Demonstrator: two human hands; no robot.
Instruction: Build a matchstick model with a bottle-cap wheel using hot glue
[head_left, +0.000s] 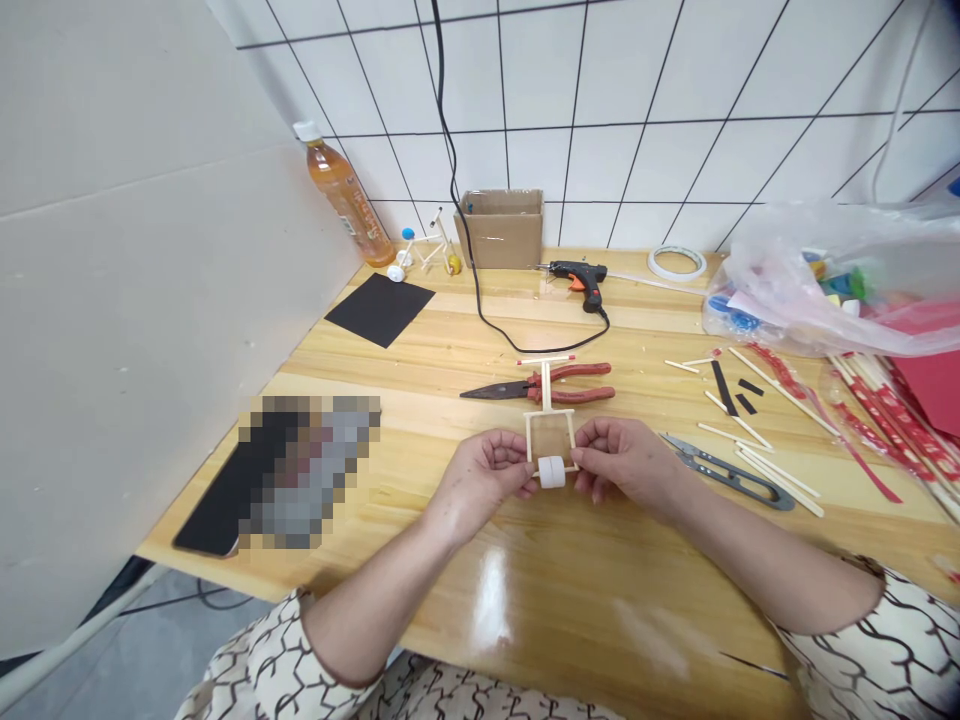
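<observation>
Hands close together, my left hand (pixel 484 482) and right hand (pixel 619 462) come in from either side with forearms angled inward, pinching the small wooden stick frame (pixel 550 436) at its near end, beside the white wheel (pixel 551 472). Its far end lies across red-handled needle-nose pliers (pixel 570 370); thread snips (pixel 727 475) lie near my right hand.

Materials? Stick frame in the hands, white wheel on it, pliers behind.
The stick frame looks like bare pale wood, matte and unpainted, going by its straw colour. The white wheel is smooth and matte, likely plastic or dense foam; the look leaves that open. The pliers seem dark steel at the nose, with glossy red coated handles, probably plastic or rubber.
</observation>
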